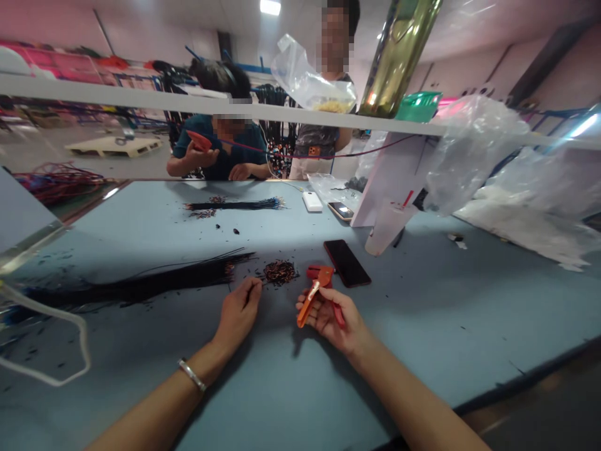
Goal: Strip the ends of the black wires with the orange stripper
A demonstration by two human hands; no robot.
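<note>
My right hand (pixel 335 316) is wrapped around an orange-red wire stripper (pixel 322 275), its handles pointing toward me and its head facing away. Over to the left, my left hand (pixel 241 307) is closed in a pinch, and a thin wire end (pixel 263 283) shows at its fingertips; most of that wire is hidden. Just beyond the two hands lies a pile of short stripped insulation bits (pixel 279 272), dark and coppery. A long bundle of black wires (pixel 164 280) stretches leftward from near my left hand.
A dark phone (pixel 347 263) lies right of the stripper, near a translucent cup (pixel 387 228). A second wire bundle (pixel 235 204) lies across the blue table (pixel 422 363). A white cable (pixel 84 351) loops at left. One co-worker (pixel 216 138) sits opposite; another person stands behind.
</note>
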